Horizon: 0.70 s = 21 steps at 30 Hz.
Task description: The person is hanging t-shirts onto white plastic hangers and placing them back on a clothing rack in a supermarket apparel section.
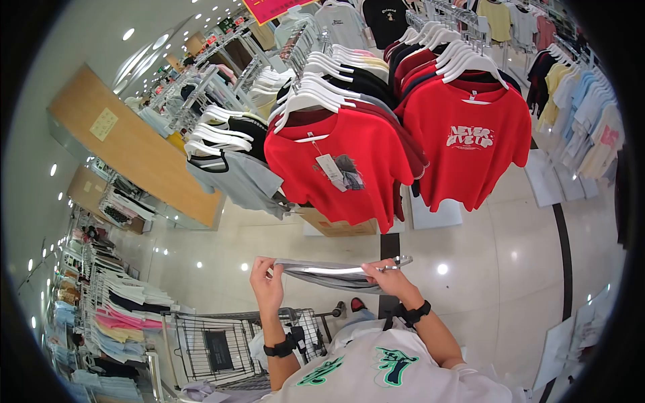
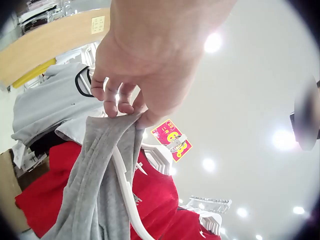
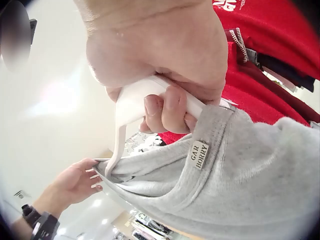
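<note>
A grey garment (image 1: 329,274) is stretched between the two hands, with a white hanger (image 1: 322,269) partly inside it. My left hand (image 1: 266,279) pinches the garment's edge between thumb and fingers; in the left wrist view that hand (image 2: 150,65) holds the grey cloth (image 2: 92,175) beside the white hanger arm (image 2: 126,195). My right hand (image 1: 390,277) grips the hanger near its hook end. The right wrist view shows the fingers of that hand (image 3: 160,75) curled round the white hanger (image 3: 137,102), near a small label (image 3: 196,154) reading "GAR BORRY" on the neckband.
Racks of shirts on white hangers stand ahead, with a red shirt (image 1: 336,161) and a red "NEVER GIVE UP" shirt (image 1: 467,138) in front. A wire shopping cart (image 1: 215,346) is at the lower left, near another clothes rack. A wooden panel (image 1: 134,148) rises at the left.
</note>
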Each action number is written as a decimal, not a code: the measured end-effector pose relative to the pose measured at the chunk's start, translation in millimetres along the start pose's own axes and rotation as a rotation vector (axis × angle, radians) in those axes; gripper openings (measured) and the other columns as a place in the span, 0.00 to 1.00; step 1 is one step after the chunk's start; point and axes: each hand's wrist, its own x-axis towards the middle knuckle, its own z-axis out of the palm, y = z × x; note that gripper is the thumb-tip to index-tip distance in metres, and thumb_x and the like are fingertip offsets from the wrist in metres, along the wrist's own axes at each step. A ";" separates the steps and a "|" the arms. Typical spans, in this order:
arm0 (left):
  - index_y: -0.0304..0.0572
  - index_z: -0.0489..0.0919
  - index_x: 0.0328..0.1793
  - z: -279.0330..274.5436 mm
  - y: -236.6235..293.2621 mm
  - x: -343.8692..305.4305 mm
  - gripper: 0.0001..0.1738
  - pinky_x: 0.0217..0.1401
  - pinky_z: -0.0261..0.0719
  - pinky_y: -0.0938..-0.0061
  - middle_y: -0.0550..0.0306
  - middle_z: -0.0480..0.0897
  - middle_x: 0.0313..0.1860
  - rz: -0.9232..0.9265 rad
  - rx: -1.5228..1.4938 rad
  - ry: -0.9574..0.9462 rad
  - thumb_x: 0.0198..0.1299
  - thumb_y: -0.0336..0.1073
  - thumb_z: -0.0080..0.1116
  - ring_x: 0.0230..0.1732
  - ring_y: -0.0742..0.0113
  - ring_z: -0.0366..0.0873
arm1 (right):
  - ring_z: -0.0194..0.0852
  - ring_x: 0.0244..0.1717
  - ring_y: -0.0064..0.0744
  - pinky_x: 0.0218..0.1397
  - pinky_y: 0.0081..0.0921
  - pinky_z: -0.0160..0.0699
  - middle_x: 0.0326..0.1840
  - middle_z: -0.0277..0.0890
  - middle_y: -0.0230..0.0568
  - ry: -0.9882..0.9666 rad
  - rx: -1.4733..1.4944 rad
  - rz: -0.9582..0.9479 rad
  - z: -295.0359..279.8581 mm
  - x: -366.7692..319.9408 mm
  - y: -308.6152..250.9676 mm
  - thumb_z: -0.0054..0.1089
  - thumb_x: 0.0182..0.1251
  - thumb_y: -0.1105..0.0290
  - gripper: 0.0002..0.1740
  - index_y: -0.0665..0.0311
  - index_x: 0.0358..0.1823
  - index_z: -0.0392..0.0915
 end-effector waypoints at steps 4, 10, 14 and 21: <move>0.32 0.83 0.38 1.3 -8.8 -0.8 0.04 0.31 0.67 0.77 0.59 0.76 0.35 -0.080 -0.060 0.036 0.58 0.24 0.63 0.35 0.70 0.75 | 0.68 0.26 0.25 0.33 0.27 0.72 0.23 0.74 0.36 -0.027 -0.008 0.064 -2.2 4.9 13.2 0.57 0.75 0.51 0.28 0.73 0.28 0.79; 0.32 0.82 0.40 -13.7 -36.4 -1.0 0.04 0.32 0.71 0.72 0.57 0.78 0.33 -0.021 0.158 0.039 0.59 0.25 0.61 0.34 0.68 0.77 | 0.73 0.32 0.19 0.36 0.20 0.80 0.27 0.77 0.35 0.201 0.279 0.101 -4.7 7.3 19.6 0.61 0.73 0.49 0.31 0.81 0.41 0.84; 0.32 0.81 0.42 -8.3 -33.7 -9.9 0.05 0.33 0.75 0.68 0.52 0.80 0.27 -0.112 0.391 -0.021 0.64 0.27 0.58 0.29 0.63 0.81 | 0.74 0.31 0.20 0.36 0.21 0.79 0.28 0.78 0.36 0.206 0.299 0.161 -15.0 0.9 21.8 0.61 0.73 0.49 0.31 0.79 0.41 0.85; 0.31 0.80 0.44 6.8 -54.5 -15.2 0.08 0.31 0.81 0.77 0.57 0.83 0.30 -0.394 -0.274 0.015 0.71 0.30 0.54 0.27 0.73 0.80 | 0.69 0.27 0.22 0.32 0.22 0.71 0.23 0.74 0.33 0.167 0.183 0.190 -13.1 -8.4 7.2 0.56 0.74 0.45 0.34 0.75 0.28 0.79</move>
